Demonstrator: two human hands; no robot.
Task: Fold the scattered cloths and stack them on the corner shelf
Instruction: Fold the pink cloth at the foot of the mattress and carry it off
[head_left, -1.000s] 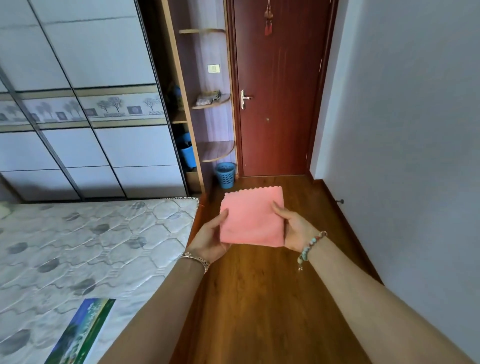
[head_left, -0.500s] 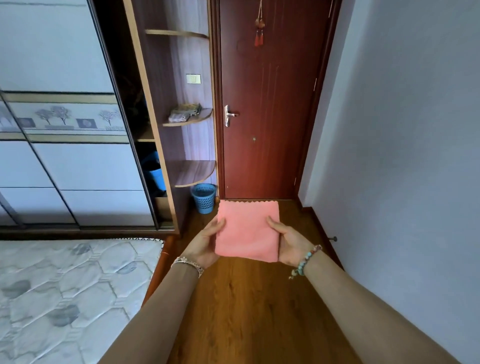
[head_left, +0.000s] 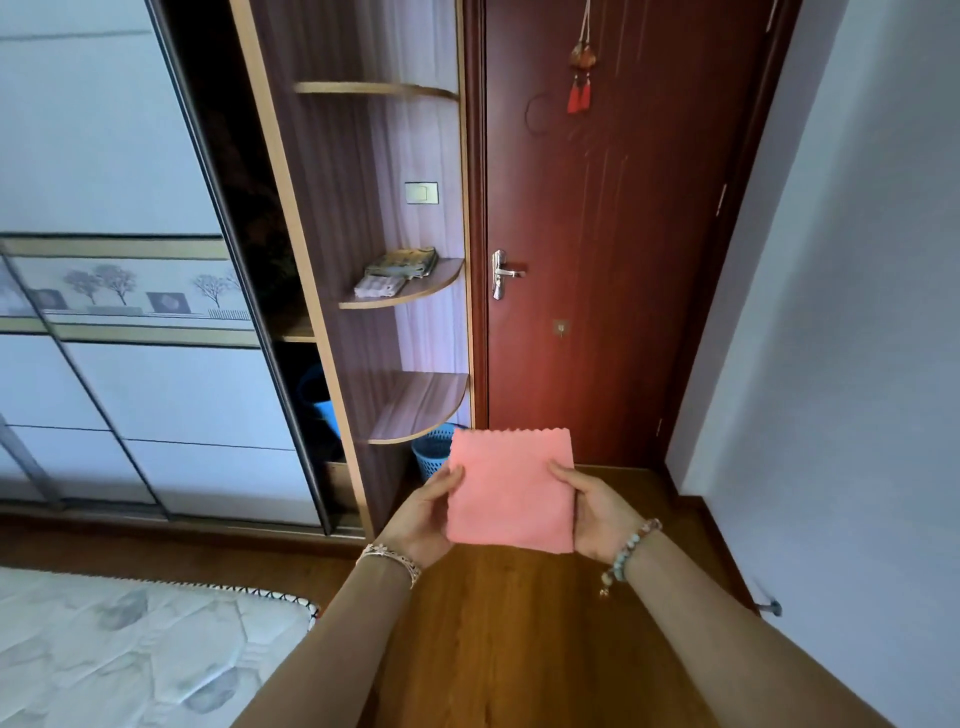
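Observation:
A folded pink cloth (head_left: 511, 488) with a scalloped far edge lies flat between my two hands. My left hand (head_left: 423, 514) grips its left edge and my right hand (head_left: 597, 514) grips its right edge, thumbs on top. Ahead and to the left stands the wooden corner shelf unit; its middle shelf (head_left: 415, 291) carries two folded cloths (head_left: 397, 270), one greyish in front and one yellowish behind. The lower shelf (head_left: 415, 410) is bare and sits just left of the pink cloth.
A dark red door (head_left: 613, 234) with a metal handle stands straight ahead. A blue basket (head_left: 431, 454) sits on the wooden floor under the shelves. A wardrobe with sliding doors (head_left: 130, 312) fills the left, a mattress (head_left: 130, 654) the lower left, a white wall the right.
I have walked away from the mattress toward the shelf unit and door, which now look larger and closer. Both hands still hold the pink cloth the same way.

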